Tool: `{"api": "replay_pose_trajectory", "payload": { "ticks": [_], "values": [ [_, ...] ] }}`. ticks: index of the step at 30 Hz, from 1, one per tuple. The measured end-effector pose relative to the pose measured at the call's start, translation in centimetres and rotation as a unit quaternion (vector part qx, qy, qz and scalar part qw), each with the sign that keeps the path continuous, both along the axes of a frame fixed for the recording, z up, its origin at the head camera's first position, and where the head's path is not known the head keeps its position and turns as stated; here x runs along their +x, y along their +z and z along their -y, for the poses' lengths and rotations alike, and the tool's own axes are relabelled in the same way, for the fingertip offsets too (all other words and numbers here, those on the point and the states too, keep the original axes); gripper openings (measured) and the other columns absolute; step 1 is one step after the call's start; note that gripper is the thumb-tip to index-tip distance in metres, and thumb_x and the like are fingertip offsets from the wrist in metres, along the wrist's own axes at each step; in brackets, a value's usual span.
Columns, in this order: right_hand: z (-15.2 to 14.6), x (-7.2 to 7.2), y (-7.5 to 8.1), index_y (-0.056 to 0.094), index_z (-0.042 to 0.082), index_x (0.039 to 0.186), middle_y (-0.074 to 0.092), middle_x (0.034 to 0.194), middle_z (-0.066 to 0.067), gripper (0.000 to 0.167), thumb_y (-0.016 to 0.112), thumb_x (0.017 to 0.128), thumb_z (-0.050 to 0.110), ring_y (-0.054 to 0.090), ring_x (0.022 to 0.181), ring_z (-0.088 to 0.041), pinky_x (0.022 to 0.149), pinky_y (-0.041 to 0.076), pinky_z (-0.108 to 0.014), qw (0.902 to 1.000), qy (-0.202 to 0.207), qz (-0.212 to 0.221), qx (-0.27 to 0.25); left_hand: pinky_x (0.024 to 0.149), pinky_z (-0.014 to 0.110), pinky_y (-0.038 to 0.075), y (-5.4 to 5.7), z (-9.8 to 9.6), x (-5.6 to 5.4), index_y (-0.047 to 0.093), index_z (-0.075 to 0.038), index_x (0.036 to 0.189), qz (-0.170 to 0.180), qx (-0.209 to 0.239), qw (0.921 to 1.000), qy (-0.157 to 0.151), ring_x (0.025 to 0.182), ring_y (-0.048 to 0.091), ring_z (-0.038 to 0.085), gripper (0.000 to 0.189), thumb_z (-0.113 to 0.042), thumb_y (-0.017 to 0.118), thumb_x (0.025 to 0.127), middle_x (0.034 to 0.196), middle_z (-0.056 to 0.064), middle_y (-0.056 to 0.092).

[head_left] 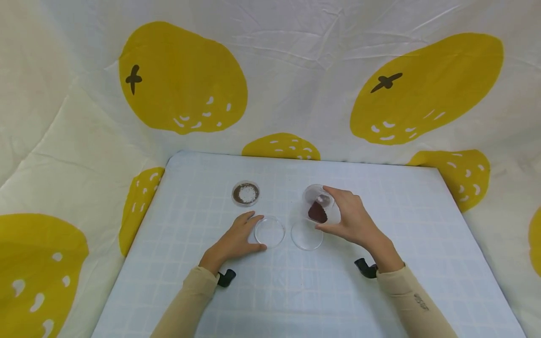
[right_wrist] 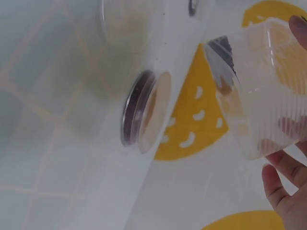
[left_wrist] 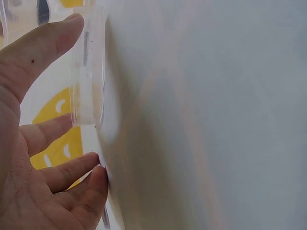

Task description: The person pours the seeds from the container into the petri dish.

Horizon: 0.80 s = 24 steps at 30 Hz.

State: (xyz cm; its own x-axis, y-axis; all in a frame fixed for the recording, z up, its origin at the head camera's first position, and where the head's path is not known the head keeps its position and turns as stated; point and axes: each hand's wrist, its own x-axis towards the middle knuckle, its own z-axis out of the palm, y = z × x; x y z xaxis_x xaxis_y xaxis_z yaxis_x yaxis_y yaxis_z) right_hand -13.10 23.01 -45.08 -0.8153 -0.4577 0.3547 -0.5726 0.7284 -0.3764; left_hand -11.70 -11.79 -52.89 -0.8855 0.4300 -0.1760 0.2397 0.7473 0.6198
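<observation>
My left hand (head_left: 238,238) spans a clear petri dish (head_left: 270,232) on the table. In the left wrist view, its thumb and forefinger meet opposite edges of the dish's side wall (left_wrist: 88,72). My right hand (head_left: 352,217) grips a clear ribbed plastic cup (right_wrist: 268,86) by its sides. The cup is tilted, and dark material (right_wrist: 221,50) shows in one corner of it. Under the cup's near edge lies another clear round dish (head_left: 307,240). A round dish with dark contents (right_wrist: 136,110) stands beyond the cup in the right wrist view.
Toward the back left of the table is a petri dish (head_left: 245,193) with brown grains and white granules. The checked light-blue cloth (head_left: 270,300) covers the table. A white curtain with yellow fruit prints (head_left: 296,94) hangs behind and at the sides.
</observation>
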Motion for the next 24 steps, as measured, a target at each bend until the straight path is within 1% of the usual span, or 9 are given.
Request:
{"api": "replay_pose_trajectory", "payload": {
  "ticks": [3,7,11,14,19,24],
  "values": [
    [0.7,-0.1,0.0,0.043,0.005,0.148,0.058,0.135,-0.015,0.106,0.094,0.063,0.044,0.052,0.119,-0.035,0.088,0.043,-0.060,0.9996,0.013,-0.021,0.011,0.114,0.053,0.030,0.0,0.0,0.0,0.041,-0.020,0.153,0.001,0.002,1.0000,0.000,0.147,0.022,0.032,0.088,-0.044,0.084,0.080,0.161,0.013,0.026],
    [1.7,-0.1,0.1,0.043,0.006,0.148,0.057,0.136,-0.013,0.106,0.094,0.063,0.046,0.052,0.117,-0.034,0.086,0.043,-0.057,0.9987,0.027,-0.035,0.024,0.114,0.052,0.029,0.0,0.1,0.0,0.041,-0.021,0.153,0.002,0.005,1.0000,-0.001,0.147,0.022,0.032,0.088,-0.043,0.084,0.080,0.161,0.013,0.026],
    [2.6,-0.1,0.0,0.044,0.007,0.147,0.054,0.139,-0.010,0.103,0.093,0.065,0.046,0.052,0.117,-0.034,0.086,0.042,-0.056,0.9974,0.041,-0.048,0.036,0.114,0.052,0.030,-0.2,0.1,0.0,0.041,-0.021,0.153,0.001,0.003,1.0000,-0.002,0.147,0.021,0.031,0.088,-0.044,0.084,0.081,0.161,0.012,0.026],
    [3.1,0.1,0.0,0.043,0.006,0.147,0.054,0.137,-0.011,0.102,0.092,0.066,0.045,0.051,0.118,-0.035,0.087,0.041,-0.056,0.9960,0.050,-0.058,0.047,0.114,0.053,0.030,-0.2,0.1,-0.1,0.040,-0.022,0.154,0.002,0.000,1.0000,-0.001,0.148,0.021,0.031,0.088,-0.045,0.083,0.081,0.161,0.012,0.025],
    [3.8,0.2,-0.2,0.043,0.004,0.148,0.054,0.137,-0.013,0.100,0.089,0.069,0.045,0.049,0.122,-0.037,0.088,0.041,-0.056,0.9919,0.073,-0.075,0.073,0.114,0.053,0.030,-0.2,0.1,-0.1,0.039,-0.022,0.154,0.011,-0.004,0.9999,0.003,0.148,0.020,0.031,0.089,-0.046,0.083,0.081,0.162,0.011,0.023],
    [4.6,0.1,-0.5,0.042,0.006,0.149,0.055,0.137,-0.012,0.101,0.090,0.069,0.045,0.049,0.120,-0.037,0.087,0.042,-0.057,0.9866,0.088,-0.104,0.090,0.114,0.052,0.029,-0.2,0.1,-0.1,0.039,-0.022,0.155,0.015,-0.004,0.9999,0.004,0.148,0.020,0.030,0.089,-0.046,0.083,0.081,0.162,0.011,0.023]
  ]
}}
